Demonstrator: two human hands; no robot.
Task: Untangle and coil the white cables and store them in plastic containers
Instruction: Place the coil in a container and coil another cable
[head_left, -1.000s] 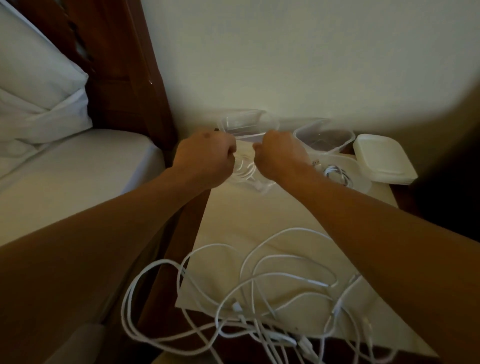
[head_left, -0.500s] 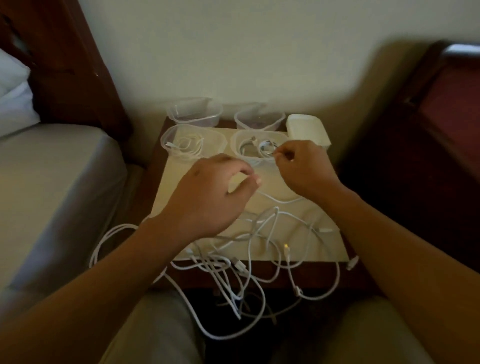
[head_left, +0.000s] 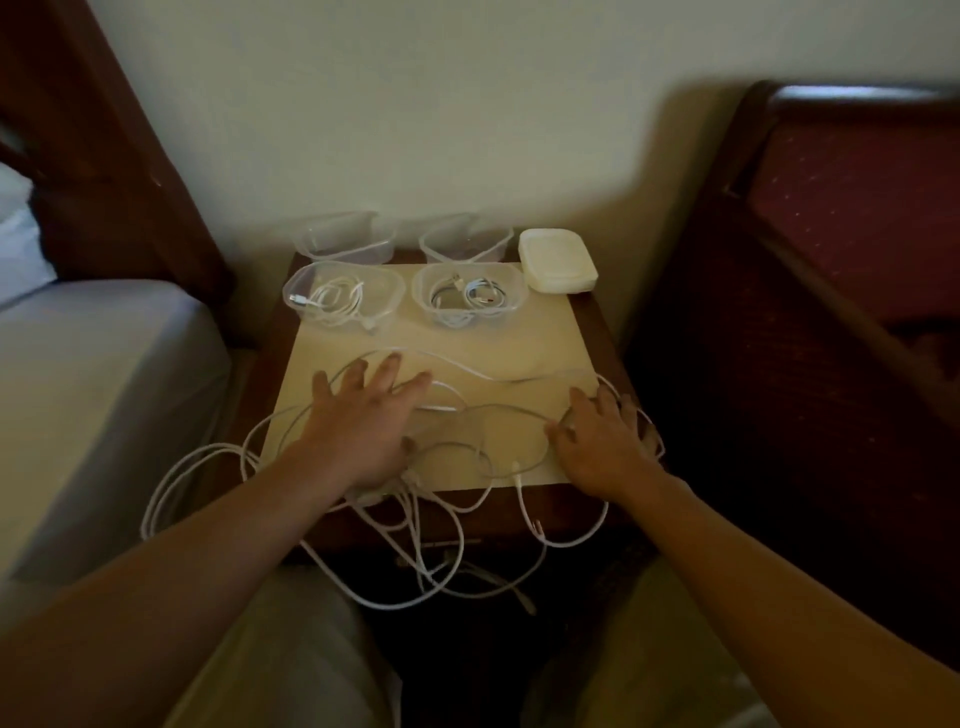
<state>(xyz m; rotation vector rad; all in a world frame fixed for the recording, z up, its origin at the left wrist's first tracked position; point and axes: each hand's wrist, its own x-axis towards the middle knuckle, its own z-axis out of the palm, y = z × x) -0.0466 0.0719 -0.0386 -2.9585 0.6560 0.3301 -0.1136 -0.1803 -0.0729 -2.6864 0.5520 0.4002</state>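
Two hands lie on the cables (head_left: 457, 415). Left hand (head_left: 363, 421): fingers spread flat, pressing the tangle. Right hand (head_left: 605, 436): fingers loosely bent over a loop, grip cannot be told. Beyond the fingertips, two near tubs (head_left: 343, 291) (head_left: 470, 291) hold coils; two far tubs (head_left: 345, 241) (head_left: 465, 241) and lids (head_left: 558, 260) stand behind.

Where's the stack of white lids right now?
In the head view, the stack of white lids sits at the far right corner of the nightstand, just right of the two right-hand clear containers.
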